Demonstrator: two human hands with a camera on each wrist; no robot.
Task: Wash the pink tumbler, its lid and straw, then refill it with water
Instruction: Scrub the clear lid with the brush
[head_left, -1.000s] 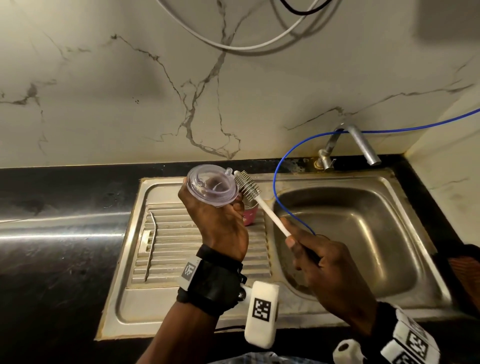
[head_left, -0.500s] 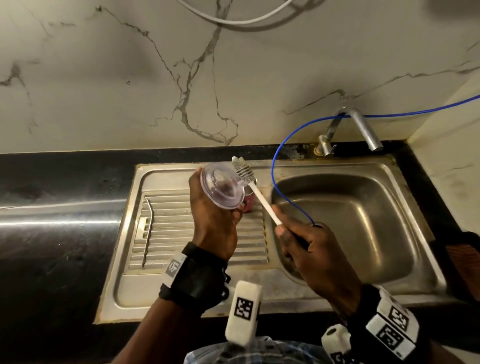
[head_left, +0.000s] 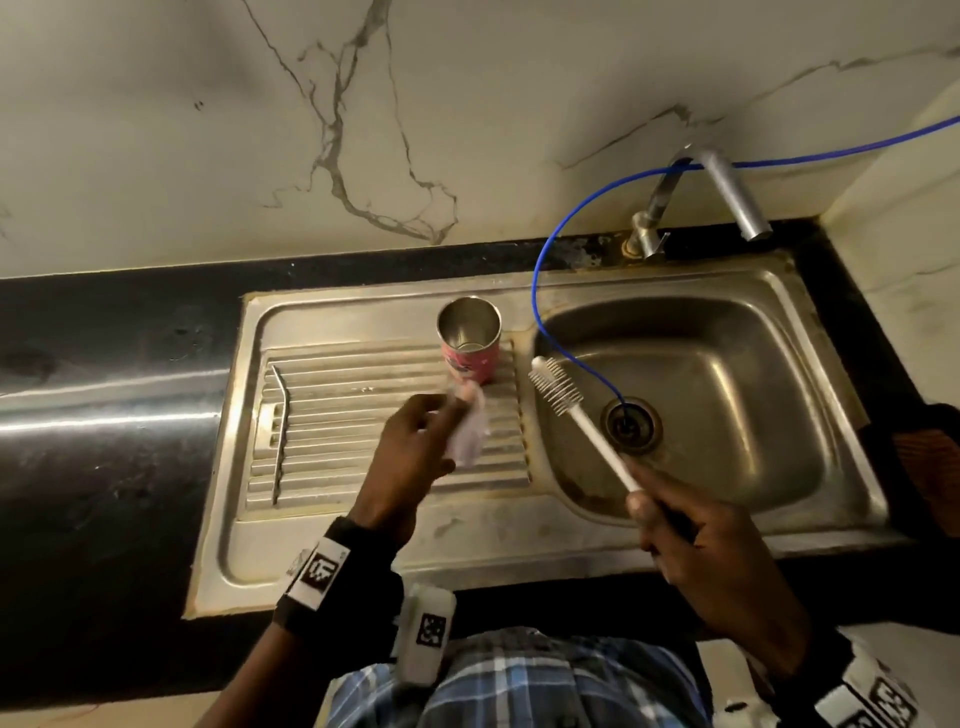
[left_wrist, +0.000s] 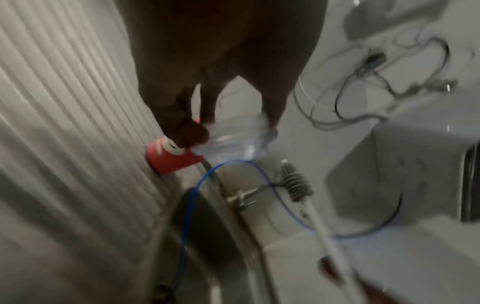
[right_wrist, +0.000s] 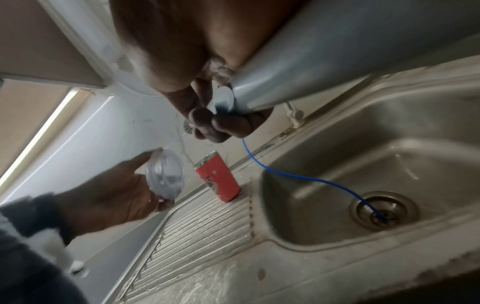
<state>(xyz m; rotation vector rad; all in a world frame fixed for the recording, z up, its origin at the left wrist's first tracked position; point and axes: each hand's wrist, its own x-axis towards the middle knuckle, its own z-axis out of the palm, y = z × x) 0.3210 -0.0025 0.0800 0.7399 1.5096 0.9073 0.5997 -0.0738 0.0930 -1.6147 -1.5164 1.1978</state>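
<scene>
The pink tumbler (head_left: 470, 343) stands upright and uncovered on the ribbed drainboard (head_left: 353, 431), by the basin's left edge; it also shows as the tumbler (right_wrist: 219, 178) and the tumbler (left_wrist: 168, 160). My left hand (head_left: 415, 447) holds the clear lid (head_left: 470, 426) edge-on, low over the drainboard just in front of the tumbler; the lid (right_wrist: 166, 174) is pinched between thumb and fingers. My right hand (head_left: 691, 530) grips the white handle of a bottle brush (head_left: 556, 389), bristles up over the basin's left side. A thin bent metal straw (head_left: 280, 431) lies on the drainboard's left.
The steel sink basin (head_left: 727, 395) lies to the right, with a drain (head_left: 631, 423). A blue hose (head_left: 545, 291) runs from the right wall past the tap (head_left: 727, 192) down into the drain. Black countertop (head_left: 104, 374) extends left. A marble wall stands behind.
The brush has come away from the lid and swung right over the basin. My left hand has lowered the lid toward the drainboard, uncovering the tumbler behind it.
</scene>
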